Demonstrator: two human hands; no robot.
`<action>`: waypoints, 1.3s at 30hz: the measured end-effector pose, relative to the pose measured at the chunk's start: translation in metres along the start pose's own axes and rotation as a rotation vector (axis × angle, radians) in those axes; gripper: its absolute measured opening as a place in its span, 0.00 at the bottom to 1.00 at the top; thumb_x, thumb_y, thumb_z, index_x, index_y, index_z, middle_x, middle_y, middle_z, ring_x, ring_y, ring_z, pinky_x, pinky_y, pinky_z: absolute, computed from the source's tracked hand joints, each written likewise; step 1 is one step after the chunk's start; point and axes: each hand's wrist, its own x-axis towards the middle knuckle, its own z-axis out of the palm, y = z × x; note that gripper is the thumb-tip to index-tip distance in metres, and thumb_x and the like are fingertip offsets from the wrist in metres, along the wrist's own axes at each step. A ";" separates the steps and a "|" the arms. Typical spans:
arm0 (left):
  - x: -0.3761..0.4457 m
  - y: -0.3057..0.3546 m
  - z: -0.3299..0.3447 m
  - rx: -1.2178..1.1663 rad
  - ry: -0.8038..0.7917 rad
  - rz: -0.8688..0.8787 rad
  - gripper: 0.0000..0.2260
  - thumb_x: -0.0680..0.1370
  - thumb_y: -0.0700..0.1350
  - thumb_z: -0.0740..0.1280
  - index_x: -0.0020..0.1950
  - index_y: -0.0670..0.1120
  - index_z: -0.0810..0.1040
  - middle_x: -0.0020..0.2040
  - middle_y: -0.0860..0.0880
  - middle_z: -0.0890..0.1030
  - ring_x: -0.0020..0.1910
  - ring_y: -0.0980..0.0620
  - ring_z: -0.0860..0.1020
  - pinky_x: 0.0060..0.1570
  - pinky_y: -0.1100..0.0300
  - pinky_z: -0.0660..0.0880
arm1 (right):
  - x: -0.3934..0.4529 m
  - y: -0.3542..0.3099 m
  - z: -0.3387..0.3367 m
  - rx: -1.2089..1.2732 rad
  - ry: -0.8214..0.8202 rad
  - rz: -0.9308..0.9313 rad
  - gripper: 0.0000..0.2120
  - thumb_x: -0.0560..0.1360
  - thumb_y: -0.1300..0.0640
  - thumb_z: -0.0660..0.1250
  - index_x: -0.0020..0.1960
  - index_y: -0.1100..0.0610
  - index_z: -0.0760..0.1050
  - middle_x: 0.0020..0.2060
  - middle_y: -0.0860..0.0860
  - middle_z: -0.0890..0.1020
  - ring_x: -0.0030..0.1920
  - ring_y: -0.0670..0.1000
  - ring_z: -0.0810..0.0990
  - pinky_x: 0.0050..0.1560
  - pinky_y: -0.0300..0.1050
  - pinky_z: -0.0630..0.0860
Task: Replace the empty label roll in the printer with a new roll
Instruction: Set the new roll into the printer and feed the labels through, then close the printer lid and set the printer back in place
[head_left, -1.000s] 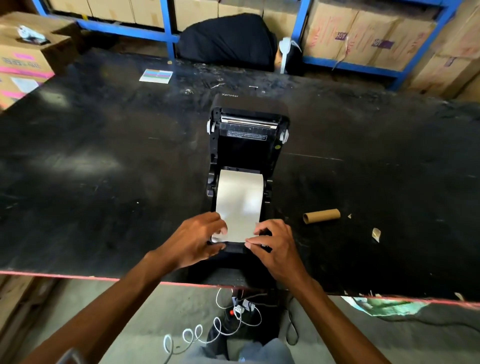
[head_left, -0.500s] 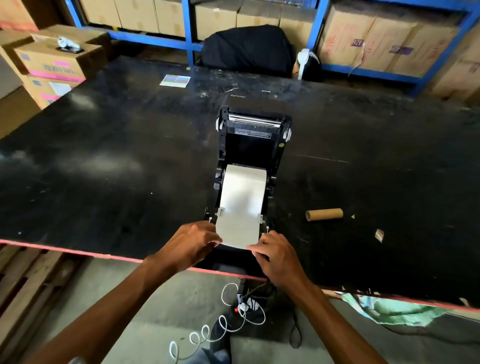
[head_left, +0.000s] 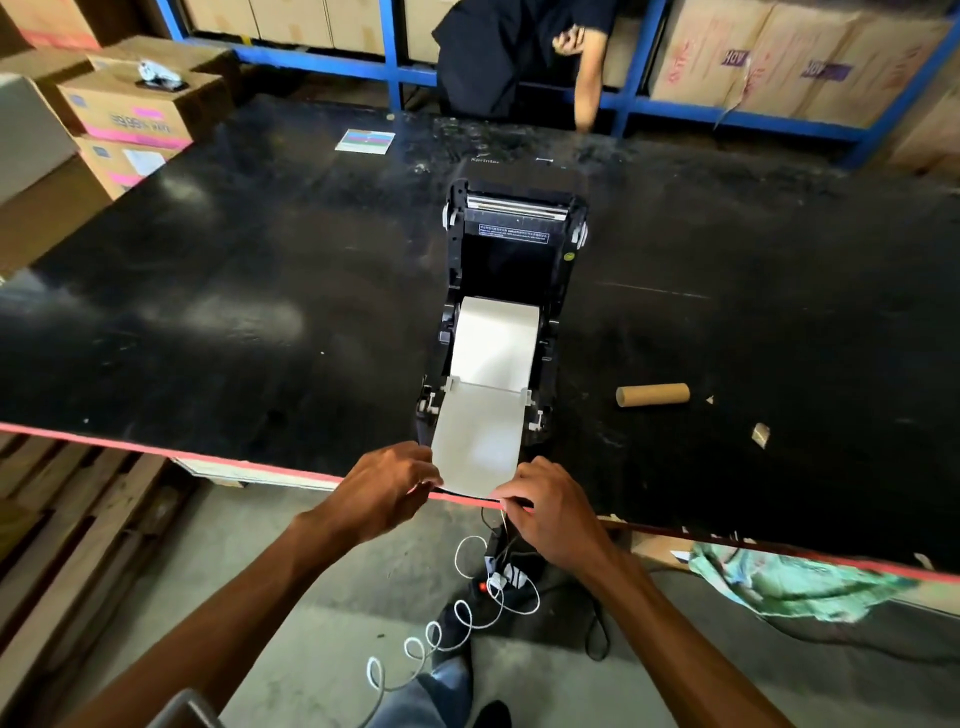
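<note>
While both forearms reach in from 6 o'clock, the left hand (head_left: 387, 488) and right hand (head_left: 545, 501) each pinch a near corner of the label strip (head_left: 480, 441), fingers closed on it at the counter (head_left: 208, 322) edge. One white coiled cable (head_left: 441, 634) hangs below. Beyond, the strip runs from the new roll (head_left: 496, 343) seated in the one open printer (head_left: 514, 249). One empty cardboard core (head_left: 653, 395) lies at 3 o'clock. One colored card (head_left: 364, 141) sits toward 11 o'clock.

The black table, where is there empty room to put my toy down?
The black table is bare left of the open black printer, up to the colourful card. Right of it lie a brown cardboard tube and scraps; bare behind those.
</note>
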 end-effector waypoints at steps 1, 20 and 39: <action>-0.002 0.000 0.001 0.009 0.009 0.003 0.06 0.70 0.38 0.73 0.44 0.47 0.85 0.42 0.49 0.84 0.41 0.49 0.82 0.34 0.58 0.77 | -0.001 0.000 0.001 0.018 -0.014 0.011 0.08 0.70 0.63 0.67 0.44 0.56 0.84 0.37 0.52 0.83 0.42 0.52 0.75 0.42 0.46 0.71; 0.040 -0.003 -0.012 -1.040 0.109 -1.083 0.18 0.80 0.58 0.54 0.41 0.50 0.76 0.46 0.47 0.80 0.54 0.45 0.78 0.63 0.48 0.71 | 0.187 0.002 -0.154 0.063 0.421 0.031 0.18 0.73 0.56 0.67 0.61 0.59 0.77 0.57 0.60 0.80 0.58 0.60 0.77 0.61 0.57 0.72; 0.042 -0.015 -0.008 -1.172 0.195 -1.110 0.30 0.80 0.61 0.51 0.66 0.38 0.72 0.59 0.38 0.81 0.51 0.45 0.81 0.58 0.54 0.72 | 0.117 -0.005 -0.095 0.021 0.676 0.019 0.29 0.65 0.54 0.74 0.63 0.54 0.71 0.65 0.56 0.72 0.66 0.54 0.65 0.65 0.48 0.60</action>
